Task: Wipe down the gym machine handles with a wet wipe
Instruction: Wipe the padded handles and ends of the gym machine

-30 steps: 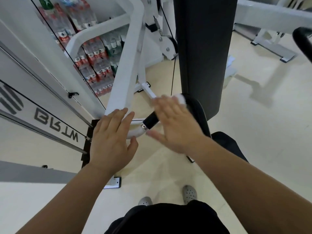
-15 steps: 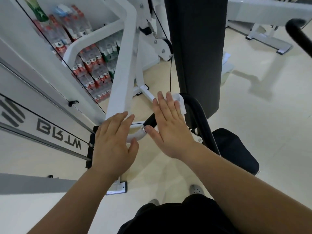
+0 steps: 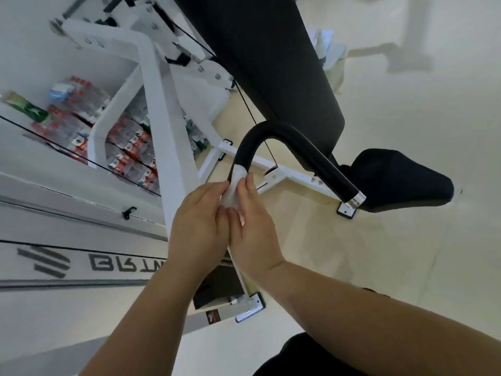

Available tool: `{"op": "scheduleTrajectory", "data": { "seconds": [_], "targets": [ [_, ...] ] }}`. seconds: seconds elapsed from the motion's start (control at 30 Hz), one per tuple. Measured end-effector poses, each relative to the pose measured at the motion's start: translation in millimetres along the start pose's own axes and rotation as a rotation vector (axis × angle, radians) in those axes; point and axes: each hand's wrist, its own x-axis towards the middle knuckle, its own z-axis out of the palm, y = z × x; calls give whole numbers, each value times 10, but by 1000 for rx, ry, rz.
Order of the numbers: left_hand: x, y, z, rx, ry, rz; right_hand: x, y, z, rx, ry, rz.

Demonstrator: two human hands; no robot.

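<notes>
A white wet wipe [image 3: 233,189] is pinched against the black padded handle [image 3: 284,137] by the left hand [image 3: 199,223] and right hand [image 3: 253,234], fingers closed on it, seat [image 3: 401,180] at three o'clock.

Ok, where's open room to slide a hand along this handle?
Free: the black handle arch beyond the wet wipe, down to its metal end cap. Crowded: the near leg, where left hand and right hand pinch the wipe beside the white frame.

Bright, even indoor light, soft floor shadows, wide-angle edges bent, slightly blurred
</notes>
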Motion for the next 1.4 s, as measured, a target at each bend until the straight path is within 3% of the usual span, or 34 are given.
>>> {"op": "scheduleTrajectory", "data": {
  "seconds": [0.1,0.27,0.4,0.57,0.83,1.13,1.3,1.4],
  "targets": [
    [1,14,-57,-108,-21,-70,-106,10,109,41,-131,-28],
    [6,24,-140,-399,-19,-225,-99,3,224,-60,-129,-87],
    [22,-3,-146,-454,-11,-210,171,-75,244,-142,-9,-74],
    [194,-52,-146,-535,-36,-204,603,-150,173,4,166,-18],
    [359,-229,-135,-535,-113,-61,156,41,612,-165,249,-108],
    [374,-242,-157,-570,-191,6,650,-82,206,228,265,85],
    [339,-229,-139,-543,-173,-7,272,128,543,77,248,-13],
    [358,-201,-129,-539,-169,-13,255,217,478,-145,247,-150]
  ]
}}
